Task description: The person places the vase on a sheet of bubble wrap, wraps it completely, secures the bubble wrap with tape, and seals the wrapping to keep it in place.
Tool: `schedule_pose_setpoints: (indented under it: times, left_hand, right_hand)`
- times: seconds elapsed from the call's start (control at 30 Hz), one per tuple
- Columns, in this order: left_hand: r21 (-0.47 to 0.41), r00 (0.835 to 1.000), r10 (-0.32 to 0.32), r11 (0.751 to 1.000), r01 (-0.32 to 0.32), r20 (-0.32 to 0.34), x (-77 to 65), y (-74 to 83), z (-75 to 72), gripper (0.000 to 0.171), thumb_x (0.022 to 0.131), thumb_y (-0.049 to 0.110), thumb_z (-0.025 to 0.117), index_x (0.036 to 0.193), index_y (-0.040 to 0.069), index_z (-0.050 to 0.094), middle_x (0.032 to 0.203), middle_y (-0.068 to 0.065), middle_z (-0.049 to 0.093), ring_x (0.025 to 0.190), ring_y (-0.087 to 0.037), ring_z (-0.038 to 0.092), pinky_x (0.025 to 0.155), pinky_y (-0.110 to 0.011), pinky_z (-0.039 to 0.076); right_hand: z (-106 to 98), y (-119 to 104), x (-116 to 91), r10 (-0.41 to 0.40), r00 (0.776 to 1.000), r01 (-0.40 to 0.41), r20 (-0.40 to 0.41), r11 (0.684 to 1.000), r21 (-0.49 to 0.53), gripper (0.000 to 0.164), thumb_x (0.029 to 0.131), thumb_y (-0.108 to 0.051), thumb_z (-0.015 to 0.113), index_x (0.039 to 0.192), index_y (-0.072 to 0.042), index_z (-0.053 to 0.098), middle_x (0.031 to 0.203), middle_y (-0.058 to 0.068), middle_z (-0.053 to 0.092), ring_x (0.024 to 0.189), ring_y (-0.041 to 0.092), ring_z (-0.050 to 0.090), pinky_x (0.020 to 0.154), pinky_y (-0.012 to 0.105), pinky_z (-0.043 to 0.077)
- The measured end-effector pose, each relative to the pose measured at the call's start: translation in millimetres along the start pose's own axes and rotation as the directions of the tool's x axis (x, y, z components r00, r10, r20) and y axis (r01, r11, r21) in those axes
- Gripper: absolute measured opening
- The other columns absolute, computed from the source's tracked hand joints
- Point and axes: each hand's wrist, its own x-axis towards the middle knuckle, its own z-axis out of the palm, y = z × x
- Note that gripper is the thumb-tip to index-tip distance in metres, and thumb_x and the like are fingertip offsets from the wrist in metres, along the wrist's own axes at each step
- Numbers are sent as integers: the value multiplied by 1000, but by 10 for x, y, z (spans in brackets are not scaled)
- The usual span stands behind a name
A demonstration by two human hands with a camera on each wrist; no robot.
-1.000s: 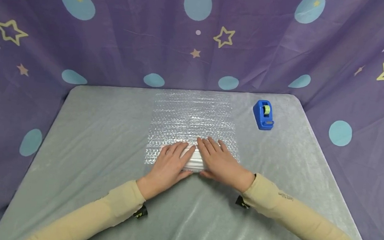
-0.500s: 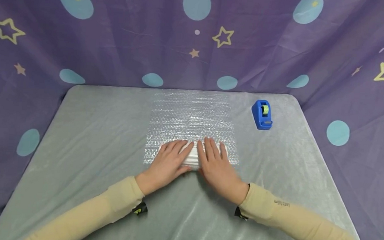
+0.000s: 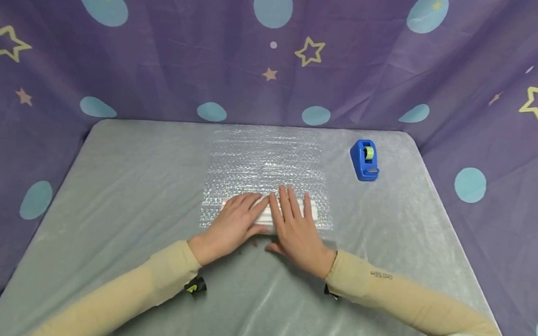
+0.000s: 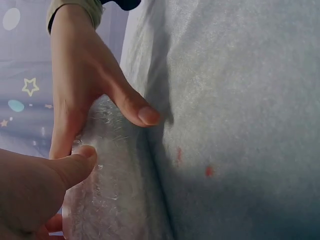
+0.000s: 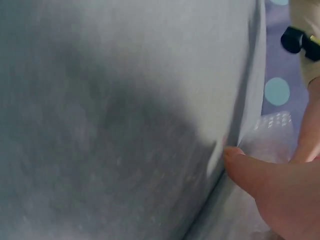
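A clear bubble wrap sheet (image 3: 265, 157) lies flat on the table. At its near end is a white, ridged, oblong bundle (image 3: 264, 218), partly hidden under both hands; its kind is unclear. My left hand (image 3: 230, 228) rests over the bundle's left part, fingers extended across the top. In the left wrist view, that hand's thumb (image 4: 82, 162) touches the bubble wrap around the bundle. The right hand (image 3: 298, 237) lies over the right part with straight, spread fingers. Its thumb (image 4: 132, 107) sticks out, apart from the wrap. The two index fingertips nearly meet.
A blue tape dispenser (image 3: 364, 161) with a yellow-green roll stands at the back right. Grey cloth (image 3: 142, 175) covers the table. A purple curtain (image 3: 163, 67) with stars and dots hangs behind and at both sides.
My right hand has shifted left and turned its fingers more forward, coming closer to the left hand. The left hand stays on the bundle, almost unmoved. The head view drifts slightly.
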Motion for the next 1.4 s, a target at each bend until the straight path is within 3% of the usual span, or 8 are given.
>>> schedule_pose_setpoints:
  times: [0.17, 0.3, 0.4, 0.53, 0.67, 0.87, 0.97, 1.4]
  left_hand:
    - [-15, 1000, 0, 1000, 0, 1, 14, -19, 15, 67, 89, 41, 59, 143, 8, 38, 134, -15, 48, 126, -30, 41, 104, -49, 32]
    - [-36, 1000, 0, 999, 0, -3, 19, -35, 12, 66, 89, 41, 59, 142, 7, 39, 134, -15, 48, 125, -31, 43, 104, -50, 32]
    - [-38, 1000, -11, 999, 10, -15, 19, -34, -8, 67, 87, 41, 61, 141, 6, 41, 133, -15, 49, 124, -31, 44, 104, -50, 31]
    - [27, 997, -3, 1000, 5, -75, -8, 12, -13, 67, 85, 40, 65, 135, 0, 45, 130, -18, 51, 121, -33, 47, 104, -49, 32]
    - [156, 989, 42, 987, -20, -140, -63, 121, 11, 70, 83, 39, 67, 133, -5, 45, 129, -20, 51, 121, -34, 46, 104, -48, 32]
    - [378, 998, 37, 926, -14, -52, -143, 265, 105, 95, 75, 44, 70, 141, -9, 28, 146, -26, 31, 136, -37, 27, 109, -53, 20]
    - [437, 1000, 14, 899, -7, -13, -149, 272, 179, 101, 74, 47, 69, 144, -8, 22, 149, -27, 20, 140, -38, 16, 110, -56, 14]
    - [438, 999, -50, 898, 48, -5, -1, 138, 311, 116, 69, 60, 71, 147, -4, 13, 151, -27, 11, 141, -39, 9, 109, -60, 10]
  right_hand:
    - [73, 19, 61, 43, 999, -43, -21, 999, -10, 128, 56, -73, 70, 147, 2, 20, 147, 27, 27, 135, 41, 28, 103, 61, 26]
    - [117, 18, 94, 55, 997, -59, -60, 997, -53, 113, 62, -66, 73, 143, 2, 31, 132, 23, 47, 122, 38, 44, 99, 58, 34]
    - [122, 20, 117, 55, 996, -60, -67, 996, -70, 103, 63, -60, 75, 138, 0, 38, 122, 19, 52, 113, 35, 49, 97, 56, 36]
    - [102, 22, 154, 53, 997, -56, -52, 997, -54, 99, 59, -56, 79, 132, -1, 42, 119, 18, 52, 109, 34, 49, 95, 56, 36]
    - [80, 36, 182, 52, 998, -53, -39, 998, -35, 96, 58, -54, 79, 130, 0, 43, 115, 18, 52, 104, 34, 50, 91, 55, 38]
    - [55, 61, 237, 51, 999, -50, -20, 999, 17, 91, 57, -50, 78, 124, 0, 43, 108, 17, 51, 98, 34, 50, 85, 54, 39]
    - [39, 71, 255, 48, 999, -48, -3, 998, 36, 88, 58, -49, 76, 123, 1, 44, 106, 18, 51, 96, 34, 50, 82, 53, 40]
    - [-1, 96, 283, 48, 997, -50, 61, 998, 38, 91, 61, -54, 73, 127, 1, 44, 105, 16, 52, 94, 32, 51, 78, 49, 41]
